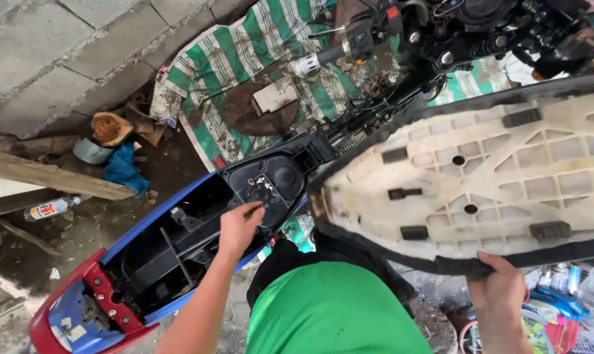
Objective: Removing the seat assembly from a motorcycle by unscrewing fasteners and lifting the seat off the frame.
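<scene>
A motorcycle (146, 223) with blue and red body panels stands below me, its seat lifted off and the black under-seat compartment (179, 242) exposed. My left hand (239, 226) reaches into the front of that compartment, fingertips on a small round metal fitting (261, 190). My right hand (503, 288) grips the lower edge of the detached seat (480, 177), holding it upside down so its cream plastic ribbed base with black rubber pads faces me. My green shirt fills the bottom centre.
A green-and-white striped tarp (244, 59) lies on the dirt beyond the bike, by a grey block wall (61, 46). The handlebar and black wiring (441, 33) sit at top right. A wooden plank (48, 177), blue cloth, bottle and scrap lie at left; bottles and clutter at bottom right.
</scene>
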